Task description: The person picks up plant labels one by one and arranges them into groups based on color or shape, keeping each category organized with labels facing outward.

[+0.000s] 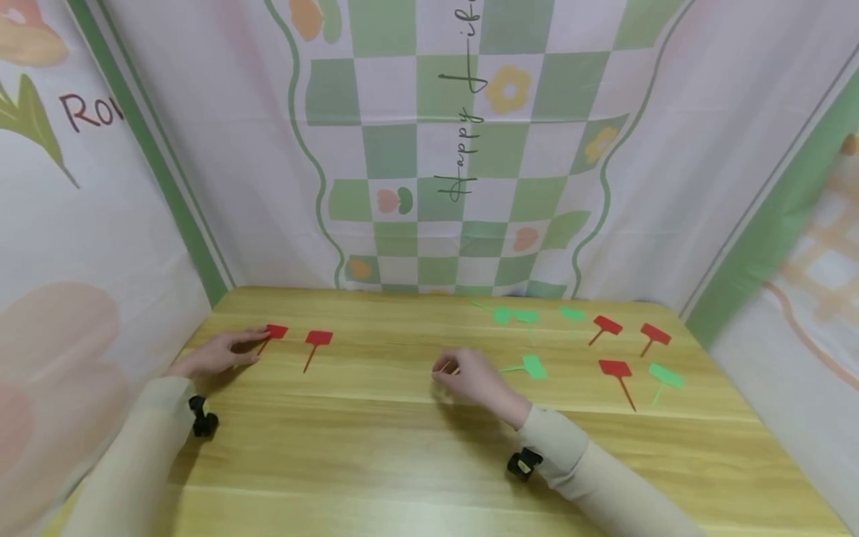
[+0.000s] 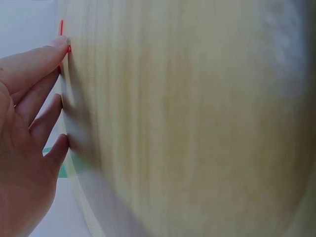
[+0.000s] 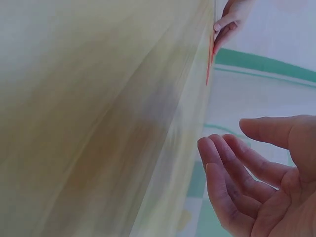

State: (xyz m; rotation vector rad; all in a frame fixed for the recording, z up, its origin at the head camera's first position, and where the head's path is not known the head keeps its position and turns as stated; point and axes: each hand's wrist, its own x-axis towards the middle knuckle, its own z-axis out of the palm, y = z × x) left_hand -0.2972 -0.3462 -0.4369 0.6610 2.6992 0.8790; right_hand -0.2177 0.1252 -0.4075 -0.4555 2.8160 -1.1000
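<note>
My left hand [image 1: 218,353] rests its fingertips on a red T-shaped plant label [image 1: 277,331] at the table's left side. In the left wrist view the thumb and forefinger are right at the label's red edge [image 2: 61,28], and the fingers are mostly straight. Just right of it lies a second red plant label [image 1: 318,338]. My right hand [image 1: 473,377] hovers over the middle of the table with loosely bent fingers. Between its thumb and fingers [image 3: 237,170] there is nothing in the right wrist view. Nearest to it is a green plant label [image 1: 533,367], lying to its right.
On the right of the wooden table [image 1: 376,447] lie several more labels, among them a red label [image 1: 615,368], a green label [image 1: 666,374] and a red label [image 1: 655,333]. Green labels [image 1: 526,316] lie near the back edge. Patterned curtains [image 1: 443,149] enclose the table.
</note>
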